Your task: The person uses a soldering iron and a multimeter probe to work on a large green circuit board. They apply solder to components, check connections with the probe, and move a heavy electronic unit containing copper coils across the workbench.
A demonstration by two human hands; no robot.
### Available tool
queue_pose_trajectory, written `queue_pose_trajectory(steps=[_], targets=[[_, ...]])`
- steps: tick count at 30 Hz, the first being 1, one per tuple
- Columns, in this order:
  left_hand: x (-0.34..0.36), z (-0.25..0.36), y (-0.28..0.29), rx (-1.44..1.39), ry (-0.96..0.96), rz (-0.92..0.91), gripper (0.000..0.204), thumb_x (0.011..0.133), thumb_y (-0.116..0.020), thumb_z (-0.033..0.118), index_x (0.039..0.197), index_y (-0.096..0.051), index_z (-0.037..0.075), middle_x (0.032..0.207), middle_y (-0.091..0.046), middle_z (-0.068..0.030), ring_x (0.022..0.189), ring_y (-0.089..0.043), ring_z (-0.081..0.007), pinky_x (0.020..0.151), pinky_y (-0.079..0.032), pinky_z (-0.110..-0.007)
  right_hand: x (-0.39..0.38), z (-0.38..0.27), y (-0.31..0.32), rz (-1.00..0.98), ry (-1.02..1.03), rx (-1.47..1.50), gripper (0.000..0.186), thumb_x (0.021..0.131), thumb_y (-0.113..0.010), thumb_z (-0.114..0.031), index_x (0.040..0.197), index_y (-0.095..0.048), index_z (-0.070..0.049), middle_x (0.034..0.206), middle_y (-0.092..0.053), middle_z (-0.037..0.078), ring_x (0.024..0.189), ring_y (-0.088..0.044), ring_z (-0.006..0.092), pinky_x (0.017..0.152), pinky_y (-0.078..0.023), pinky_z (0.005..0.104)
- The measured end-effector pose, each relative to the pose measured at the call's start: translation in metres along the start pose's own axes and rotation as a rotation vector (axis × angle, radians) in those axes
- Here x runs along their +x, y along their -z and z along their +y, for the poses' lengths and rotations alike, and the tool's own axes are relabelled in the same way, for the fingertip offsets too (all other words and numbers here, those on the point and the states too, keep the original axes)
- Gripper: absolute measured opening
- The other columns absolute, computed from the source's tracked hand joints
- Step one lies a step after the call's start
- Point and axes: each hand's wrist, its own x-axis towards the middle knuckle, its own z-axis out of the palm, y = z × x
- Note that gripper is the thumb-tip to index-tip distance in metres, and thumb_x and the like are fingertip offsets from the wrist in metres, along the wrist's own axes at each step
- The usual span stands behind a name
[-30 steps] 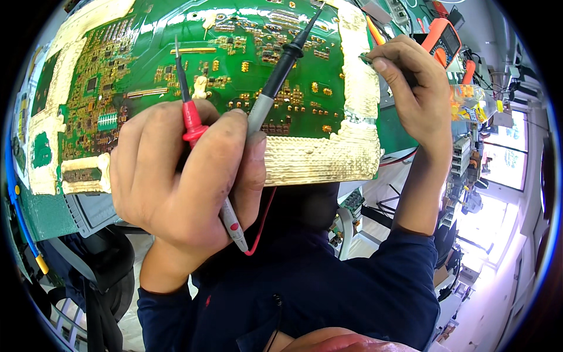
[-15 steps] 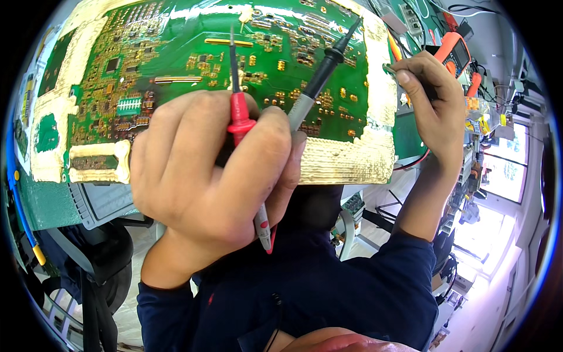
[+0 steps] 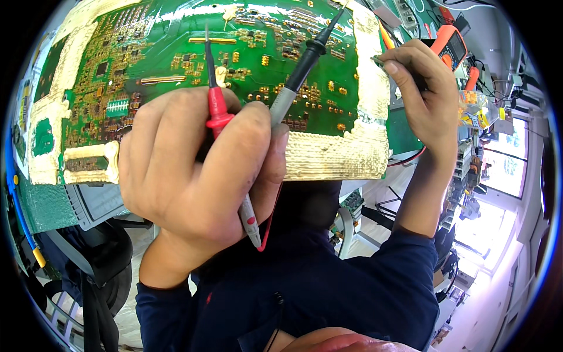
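Observation:
My left hand (image 3: pixel 187 158) is closed around two multimeter probes, a red one (image 3: pixel 216 105) and a black one (image 3: pixel 302 64) with a grey grip. Their metal tips point away from me over a large green circuit board (image 3: pixel 193 64) with thick cream-coloured sealant along its edges. The red probe's tip is blurred, and the black one's tip reaches toward the board's far right corner. By the right edge of the board, my right hand (image 3: pixel 425 94) pinches a small dark greenish piece (image 3: pixel 378 60) between thumb and index finger. Its kind is too small to make out.
An orange multimeter (image 3: pixel 451 50) stands at the far right beyond my right hand. A grey plastic case (image 3: pixel 97 202) sits under the board's near left side. Below it hangs a black bag (image 3: pixel 105 258). A red lead (image 3: pixel 407 158) runs beside my right forearm.
My left hand and both probes have shifted slightly left. The board appears a little further left in view, and my right hand has moved slightly left and up with its pinch kept.

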Motion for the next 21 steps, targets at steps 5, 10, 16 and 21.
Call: queue_pose_trajectory(steps=[5, 10, 16, 21], targets=[[0.001, 0.0, -0.001, -0.001, -0.003, 0.008, 0.014, 0.087, -0.072, 0.014, 0.094, -0.07, 0.003, 0.081, -0.066, -0.0133, 0.072, -0.06, -0.0295, 0.065, -0.046, -0.037, 0.002, -0.003, -0.001, 0.006, -0.002, -0.014, 0.008, 0.093, -0.068, -0.004, 0.098, -0.071, 0.002, 0.084, -0.061, 0.009, 0.073, -0.063, 0.02, 0.066, -0.047, 0.0297], [0.0, 0.002, 0.0, 0.002, 0.021, -0.007, 0.014, 0.086, -0.073, 0.013, 0.094, -0.071, 0.003, 0.082, -0.066, -0.0124, 0.073, -0.06, -0.0294, 0.066, -0.047, -0.037, 0.006, -0.005, -0.007, 0.035, 0.013, -0.007, 0.007, 0.092, -0.069, -0.004, 0.097, -0.071, 0.001, 0.085, -0.062, 0.009, 0.072, -0.062, 0.0194, 0.066, -0.048, 0.0302], [0.0, 0.001, 0.0, -0.003, 0.021, 0.009, 0.013, 0.084, -0.075, 0.014, 0.092, -0.072, 0.004, 0.082, -0.066, -0.0114, 0.074, -0.062, -0.0289, 0.066, -0.048, -0.036, 0.008, -0.011, -0.013, 0.011, 0.029, -0.075, 0.008, 0.093, -0.069, -0.007, 0.097, -0.071, 0.0, 0.087, -0.066, 0.009, 0.071, -0.059, 0.0175, 0.067, -0.048, 0.03], [0.001, 0.003, 0.003, 0.007, 0.048, -0.009, 0.013, 0.083, -0.075, 0.015, 0.091, -0.073, 0.005, 0.083, -0.066, -0.0107, 0.074, -0.062, -0.0288, 0.066, -0.048, -0.036, 0.005, -0.006, -0.009, 0.111, -0.151, 0.069, 0.011, 0.093, -0.071, -0.011, 0.098, -0.072, 0.0, 0.086, -0.067, 0.005, 0.073, -0.058, 0.0145, 0.069, -0.046, 0.0283]])
